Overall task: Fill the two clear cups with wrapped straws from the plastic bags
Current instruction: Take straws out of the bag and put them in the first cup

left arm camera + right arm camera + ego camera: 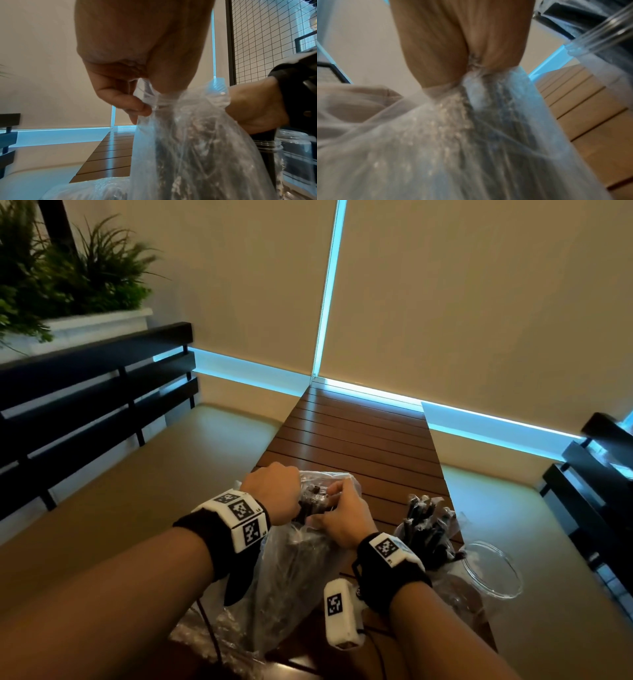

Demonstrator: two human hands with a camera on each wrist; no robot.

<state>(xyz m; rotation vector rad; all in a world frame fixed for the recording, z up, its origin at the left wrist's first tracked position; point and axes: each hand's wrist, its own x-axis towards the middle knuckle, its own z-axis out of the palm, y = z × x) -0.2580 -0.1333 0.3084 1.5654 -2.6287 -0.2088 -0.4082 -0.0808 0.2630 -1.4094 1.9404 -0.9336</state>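
Observation:
A clear plastic bag (298, 559) full of dark wrapped straws stands on the table's near end. My left hand (274, 491) grips its top edge on the left; in the left wrist view the thumb and fingers (137, 106) pinch the film of the bag (188, 148). My right hand (339, 508) holds the bag's mouth from the right, and the right wrist view shows its fingers (436, 60) pinching the gathered plastic (453, 135). To the right one clear cup (428, 529) holds several dark straws. Beside it an empty clear cup (489, 570) stands.
A second crinkled plastic bag (205, 635) lies at the table's near left edge. The slatted wooden table (359, 433) runs away toward the wall. Dark slatted bench backs (85, 392) flank it on both sides, with a planter (68, 285) at far left.

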